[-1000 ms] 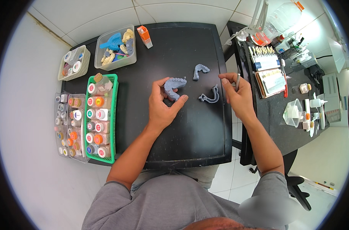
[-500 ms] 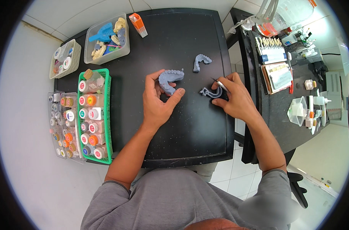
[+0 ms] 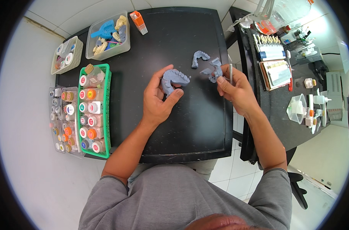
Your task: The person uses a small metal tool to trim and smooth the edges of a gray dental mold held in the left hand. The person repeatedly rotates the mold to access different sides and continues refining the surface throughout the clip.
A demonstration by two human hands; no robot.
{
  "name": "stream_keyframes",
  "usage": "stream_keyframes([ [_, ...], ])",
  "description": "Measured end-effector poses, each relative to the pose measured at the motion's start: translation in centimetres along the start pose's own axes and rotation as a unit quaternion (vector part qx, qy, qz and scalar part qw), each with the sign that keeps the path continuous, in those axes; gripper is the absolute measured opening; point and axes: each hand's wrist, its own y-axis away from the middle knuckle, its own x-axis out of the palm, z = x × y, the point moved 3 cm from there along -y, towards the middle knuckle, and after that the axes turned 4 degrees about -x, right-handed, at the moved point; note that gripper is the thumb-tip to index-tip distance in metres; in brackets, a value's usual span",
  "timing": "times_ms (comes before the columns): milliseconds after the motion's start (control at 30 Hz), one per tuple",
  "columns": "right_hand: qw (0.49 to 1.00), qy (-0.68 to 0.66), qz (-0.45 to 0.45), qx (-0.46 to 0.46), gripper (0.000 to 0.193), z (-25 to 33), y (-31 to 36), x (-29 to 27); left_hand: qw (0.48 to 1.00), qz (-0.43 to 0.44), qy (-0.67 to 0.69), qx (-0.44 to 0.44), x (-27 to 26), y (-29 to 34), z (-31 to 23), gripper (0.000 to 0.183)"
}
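My left hand [image 3: 159, 94] is closed round a blue-grey dental model [image 3: 173, 79], an arch with a row of teeth, held above the black table. To its right, my right hand [image 3: 235, 88] pinches a thin blue-grey dental framework [image 3: 215, 72] between thumb and fingers. A slim pen-like tool [image 3: 231, 73] with a pale metallic shaft is also held in that hand, standing upright along the fingers. Beyond the two hands, a smaller blue-grey dental arch [image 3: 200, 58] lies on the table. The right fingers partly cover the framework.
Along the left stand a green basket [image 3: 108, 115] of small jars, a clear jar organizer [image 3: 58, 132] and a cream basket [image 3: 75, 61]. A clear container [image 3: 101, 56] of dental models and an orange-white box [image 3: 138, 22] sit farther back. Tooth shade guides [image 3: 272, 53] lie on the right-hand side table [image 3: 276, 119].
My right hand has raised the framework off the table and turned it upright; the tool has swung upright too. The model in my left hand has shifted slightly right.
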Motion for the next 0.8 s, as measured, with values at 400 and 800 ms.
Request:
stream_keyframes([
  [400,0.997,-0.068,0.021,0.016,0.024,-0.09,0.19,0.07,0.996,0.059,-0.065,-0.021,-0.04,0.10,0.59,0.080],
  [800,0.995,-0.094,0.040,0.020,0.022,-0.42,-0.05,0.10,0.995,0.066,-0.075,-0.029,-0.23,0.11,0.51,0.081],
])
